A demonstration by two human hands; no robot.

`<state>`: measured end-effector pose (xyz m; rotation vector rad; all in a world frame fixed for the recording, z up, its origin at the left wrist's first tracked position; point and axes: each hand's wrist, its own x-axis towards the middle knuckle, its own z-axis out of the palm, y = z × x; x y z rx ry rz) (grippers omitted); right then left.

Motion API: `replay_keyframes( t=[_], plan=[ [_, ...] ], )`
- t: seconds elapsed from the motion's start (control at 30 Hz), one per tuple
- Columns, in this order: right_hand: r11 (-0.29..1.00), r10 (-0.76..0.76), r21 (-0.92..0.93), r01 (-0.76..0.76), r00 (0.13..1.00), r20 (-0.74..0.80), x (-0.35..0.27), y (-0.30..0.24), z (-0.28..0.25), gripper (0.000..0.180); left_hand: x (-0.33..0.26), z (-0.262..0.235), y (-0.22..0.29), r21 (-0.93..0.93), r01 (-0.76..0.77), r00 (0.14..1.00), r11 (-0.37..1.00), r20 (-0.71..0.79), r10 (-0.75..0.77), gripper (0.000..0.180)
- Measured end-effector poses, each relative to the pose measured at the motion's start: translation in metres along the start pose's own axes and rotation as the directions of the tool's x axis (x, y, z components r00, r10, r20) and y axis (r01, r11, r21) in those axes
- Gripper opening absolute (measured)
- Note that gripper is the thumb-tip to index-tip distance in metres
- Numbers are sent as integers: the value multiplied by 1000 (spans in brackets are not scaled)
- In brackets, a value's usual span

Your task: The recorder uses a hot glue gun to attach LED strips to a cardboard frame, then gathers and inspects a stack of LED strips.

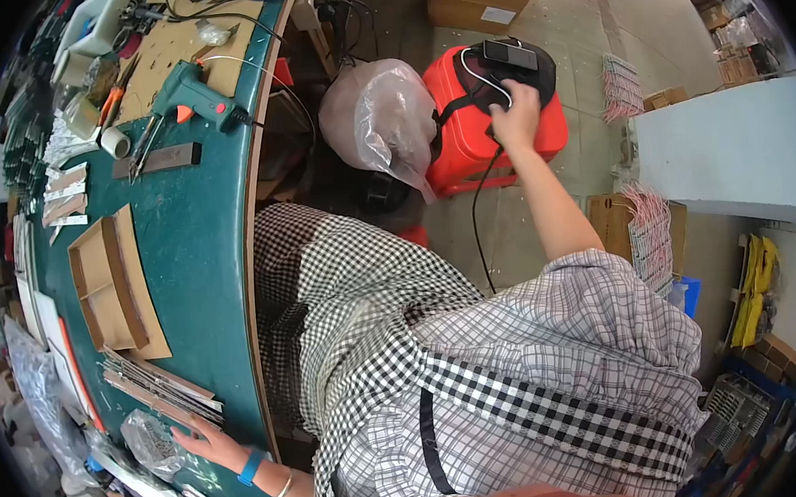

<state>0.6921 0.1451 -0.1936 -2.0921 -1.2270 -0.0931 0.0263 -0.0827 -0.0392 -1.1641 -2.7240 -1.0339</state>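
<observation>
My left hand [210, 447], with a blue band and a bracelet at the wrist, rests at the near left of the green table [200, 292]. Its fingers are stretched out and apart, beside a bundle of thin strips [161, 387] and a clear plastic bag [152, 443]. Out to the right, my right hand [518, 116] reaches over a red stool [465, 145]. Its thumb and fingers close around a white cable [465, 59] that loops beside a black box-shaped device [510, 56]. A black cord [476, 214] hangs below that hand.
An open cardboard tray [110, 290] lies on the table. Farther back are a green glue gun [194, 96], a dark block [157, 161] and orange-handled pliers [112, 105]. A plastic-wrapped bundle [378, 119] stands beside the stool. A cardboard box [480, 4] sits on the floor beyond.
</observation>
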Motion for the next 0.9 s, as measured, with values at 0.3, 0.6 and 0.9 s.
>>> replay_keyframes(
  t=[0.3,0.6,0.9],
  plan=[
    [924,340,-245,-293,924,176,77,157,34,72,6,7,-27,152,-196,980,969,0,198,63],
    [873,314,222,-433,850,423,83,203,54,64,-11,3,-20,149,-137,987,979,-59,147,62],
    [849,-37,515,-118,959,280,78,24,-39,60,-18,-53,70,96,-285,909,954,-288,301,68]
  ],
)
